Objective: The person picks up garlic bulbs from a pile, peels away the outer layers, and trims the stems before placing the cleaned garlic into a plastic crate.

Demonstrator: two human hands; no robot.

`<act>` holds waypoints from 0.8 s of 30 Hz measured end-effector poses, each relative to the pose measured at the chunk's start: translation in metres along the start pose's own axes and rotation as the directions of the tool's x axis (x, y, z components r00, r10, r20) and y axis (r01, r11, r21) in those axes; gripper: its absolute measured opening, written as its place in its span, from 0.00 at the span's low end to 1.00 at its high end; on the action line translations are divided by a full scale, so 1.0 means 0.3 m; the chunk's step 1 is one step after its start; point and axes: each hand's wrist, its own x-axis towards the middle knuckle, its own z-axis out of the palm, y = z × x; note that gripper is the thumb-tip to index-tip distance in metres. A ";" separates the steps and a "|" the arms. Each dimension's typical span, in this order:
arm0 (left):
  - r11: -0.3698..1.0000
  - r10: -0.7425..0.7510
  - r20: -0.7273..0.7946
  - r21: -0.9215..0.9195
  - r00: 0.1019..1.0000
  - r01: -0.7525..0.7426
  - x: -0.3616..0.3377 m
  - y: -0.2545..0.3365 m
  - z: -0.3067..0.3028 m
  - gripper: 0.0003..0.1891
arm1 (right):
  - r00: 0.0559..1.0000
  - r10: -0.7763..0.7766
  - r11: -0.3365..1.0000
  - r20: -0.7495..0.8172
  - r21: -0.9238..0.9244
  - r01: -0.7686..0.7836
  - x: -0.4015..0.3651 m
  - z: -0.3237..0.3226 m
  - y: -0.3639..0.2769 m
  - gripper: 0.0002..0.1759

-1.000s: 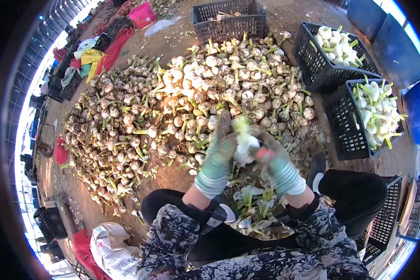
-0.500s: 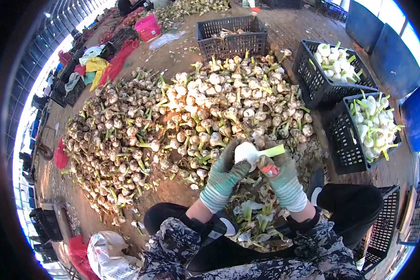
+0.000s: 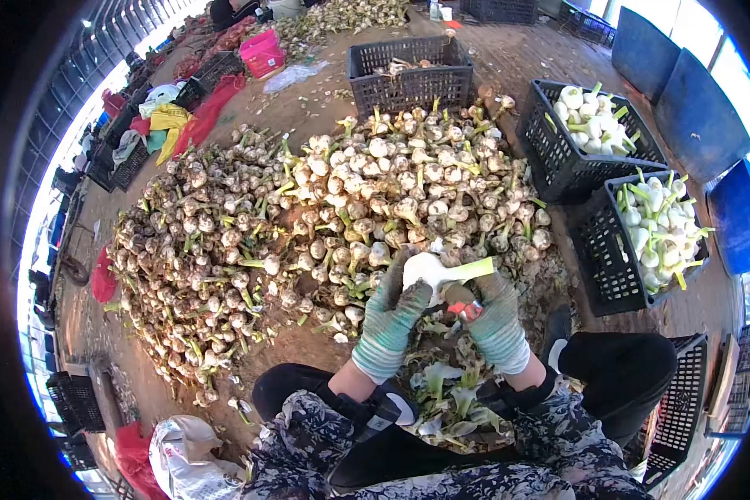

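In front of me, above the pile's near edge, my left hand [image 3: 398,310] is closed around a peeled white garlic bulb [image 3: 425,275] with a pale green cut stem pointing right. My right hand [image 3: 493,317] is curled beside the stem. A small red object [image 3: 467,310] shows at its thumb; its exact kind I cannot make out. Both hands wear grey-green striped gloves, dirty at the fingers. Below them lie stripped leaves and skins [image 3: 452,387] between my legs. Beyond spreads a large heap of unpeeled garlic bulbs [image 3: 367,200].
Two black crates of cleaned garlic [image 3: 592,158] [image 3: 596,258] stand at the right. Another black crate [image 3: 412,83] sits behind the heap, with a few bulbs inside. A pink bucket [image 3: 262,54] is at the far left, and a white sack [image 3: 187,458] lies near my left knee.
Both hands and the garlic bulb have shifted slightly left in view, and the bulb is turned a little. The whole scene has also moved slightly with my head.
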 end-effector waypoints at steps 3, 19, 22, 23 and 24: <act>0.996 -0.052 -0.035 -0.074 0.998 0.050 0.012 -0.036 -0.020 0.22 | 0.998 -0.064 0.989 0.006 -0.131 0.064 0.008 -0.002 -0.006 0.15; 0.962 -0.134 0.169 -0.216 0.976 0.169 0.018 -0.043 -0.016 0.33 | 0.970 -0.238 0.951 0.045 -0.194 0.242 -0.016 -0.056 -0.010 0.17; 0.876 -0.323 0.501 -0.162 0.803 0.454 -0.003 0.046 -0.042 0.41 | 0.993 -0.043 0.991 0.112 0.133 0.028 -0.017 -0.122 -0.011 0.13; 0.914 -0.222 0.591 -0.152 0.775 0.377 0.024 0.030 -0.035 0.44 | 0.988 0.094 0.970 0.119 0.215 -0.118 -0.010 -0.141 0.006 0.12; 0.914 -0.224 0.595 -0.146 0.772 0.378 0.024 0.030 -0.036 0.44 | 0.965 0.225 0.921 0.136 0.295 -0.256 -0.005 -0.150 0.017 0.12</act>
